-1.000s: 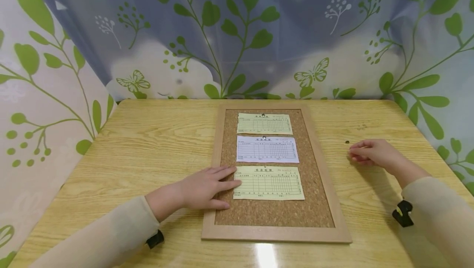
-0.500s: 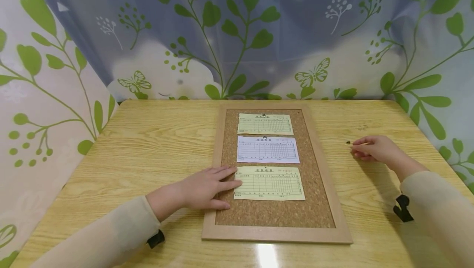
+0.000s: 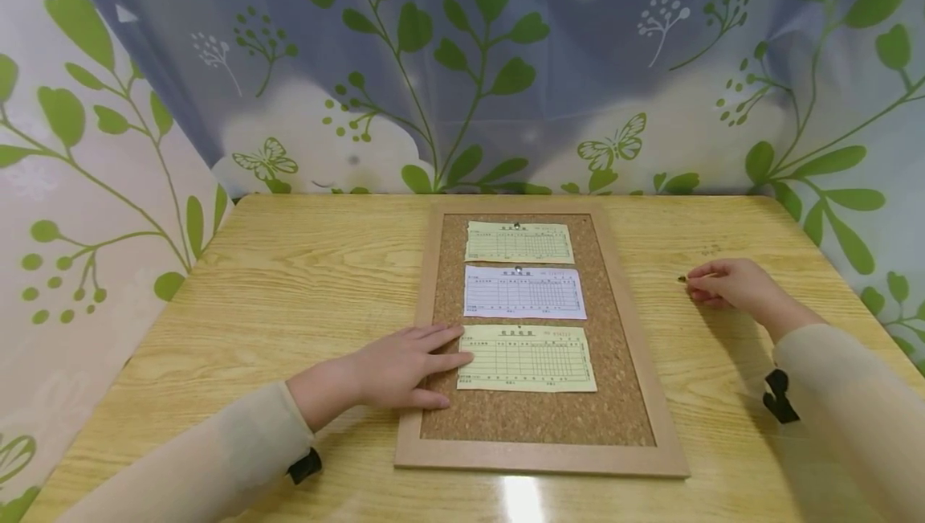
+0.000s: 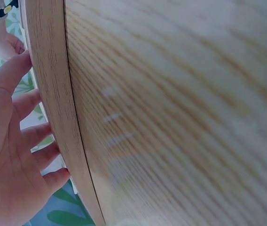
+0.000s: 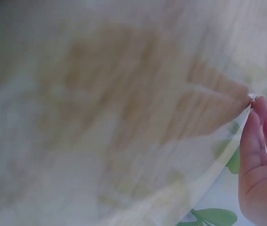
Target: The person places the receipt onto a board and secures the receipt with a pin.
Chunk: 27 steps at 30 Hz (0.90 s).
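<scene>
A framed cork board (image 3: pixel 535 420) lies on the table with three printed slips fixed to it: a yellow slip (image 3: pixel 519 246) at the top, a white slip (image 3: pixel 524 298) in the middle and another yellow slip (image 3: pixel 526 364) lowest. Small metal thumbtacks show at their top edges. My left hand (image 3: pixel 401 366) rests over the board's left frame with fingers spread, fingertips on the lowest slip's left edge. To the right of the board, my right hand (image 3: pixel 733 290) pinches a small brassy thumbtack (image 3: pixel 682 278) between thumb and fingertips, close over the table. The right wrist view shows its metal glint (image 5: pixel 252 97).
The wood-grain table (image 3: pixel 289 282) ends at a wall covering (image 3: pixel 462 137) printed with leaves and butterflies. Several tiny clear bits (image 3: pixel 711 250) lie on the table beyond my right hand.
My right hand has moved slightly up and closed its fingertips on the thumbtack, which lay just left of them before. My left hand and the slips stay in place.
</scene>
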Each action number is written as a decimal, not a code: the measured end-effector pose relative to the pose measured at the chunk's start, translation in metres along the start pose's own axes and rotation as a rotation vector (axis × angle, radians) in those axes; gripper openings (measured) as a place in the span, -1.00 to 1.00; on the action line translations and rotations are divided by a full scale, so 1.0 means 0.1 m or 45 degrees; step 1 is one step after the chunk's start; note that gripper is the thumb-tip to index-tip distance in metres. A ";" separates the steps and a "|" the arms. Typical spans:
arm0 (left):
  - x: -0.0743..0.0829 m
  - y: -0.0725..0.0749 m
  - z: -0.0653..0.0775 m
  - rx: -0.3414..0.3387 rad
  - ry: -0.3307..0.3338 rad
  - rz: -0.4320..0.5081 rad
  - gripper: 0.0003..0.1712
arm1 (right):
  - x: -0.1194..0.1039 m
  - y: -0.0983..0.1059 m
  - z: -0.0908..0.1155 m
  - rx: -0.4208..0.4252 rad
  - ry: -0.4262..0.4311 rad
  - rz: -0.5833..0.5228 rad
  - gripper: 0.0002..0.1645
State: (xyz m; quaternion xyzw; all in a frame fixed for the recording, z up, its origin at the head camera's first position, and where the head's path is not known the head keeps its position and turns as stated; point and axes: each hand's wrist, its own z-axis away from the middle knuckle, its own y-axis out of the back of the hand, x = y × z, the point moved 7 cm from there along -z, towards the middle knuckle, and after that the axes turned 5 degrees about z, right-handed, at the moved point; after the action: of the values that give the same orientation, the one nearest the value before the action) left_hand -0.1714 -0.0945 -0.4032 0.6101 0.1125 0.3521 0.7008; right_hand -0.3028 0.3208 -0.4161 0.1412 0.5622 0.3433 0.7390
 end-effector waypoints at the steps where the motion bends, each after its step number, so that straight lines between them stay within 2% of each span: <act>1: 0.00 0.00 0.00 0.000 0.001 0.006 -0.26 | -0.01 0.00 -0.01 0.003 0.005 0.014 -0.55; 11: -0.01 -0.01 0.00 -0.006 0.001 0.004 -0.26 | -0.08 0.00 -0.07 0.073 0.031 0.251 -0.56; 27: 0.01 0.02 0.01 -0.007 -0.004 -0.007 -0.27 | -0.13 -0.03 -0.13 0.071 -0.014 0.336 -0.64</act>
State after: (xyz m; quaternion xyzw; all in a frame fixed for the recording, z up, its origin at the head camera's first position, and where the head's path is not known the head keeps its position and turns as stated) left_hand -0.1708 -0.0941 -0.4005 0.6085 0.1122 0.3494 0.7036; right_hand -0.3157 0.3077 -0.4129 0.2362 0.5441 0.4209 0.6863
